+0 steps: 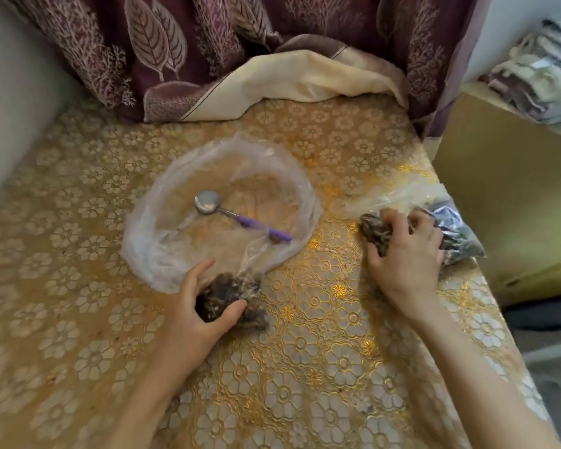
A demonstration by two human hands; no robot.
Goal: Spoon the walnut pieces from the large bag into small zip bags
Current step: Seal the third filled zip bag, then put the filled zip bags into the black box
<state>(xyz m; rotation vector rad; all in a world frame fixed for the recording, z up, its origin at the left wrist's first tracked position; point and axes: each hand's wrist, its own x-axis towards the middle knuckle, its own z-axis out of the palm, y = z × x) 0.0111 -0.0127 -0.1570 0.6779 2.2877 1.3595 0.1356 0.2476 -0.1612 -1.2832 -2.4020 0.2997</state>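
Observation:
The large clear bag (162,254) lies open and nearly flat in the middle of the table. A spoon (208,202) with a purple handle lies inside it, bowl up. My left hand (191,315) grips a small zip bag of walnut pieces (230,296) at the large bag's near edge. My right hand (405,254) curls over another filled small bag (370,228) near the table's right edge. More filled small bags (457,231) lie under and beyond that hand.
The table wears a gold floral cloth (305,367). A maroon leaf-print curtain (182,50) and a cream cloth (305,79) drape onto its far side. A yellow box (506,189) stands off the right edge, folded fabrics (538,72) behind it. A white wall (13,92) borders the left.

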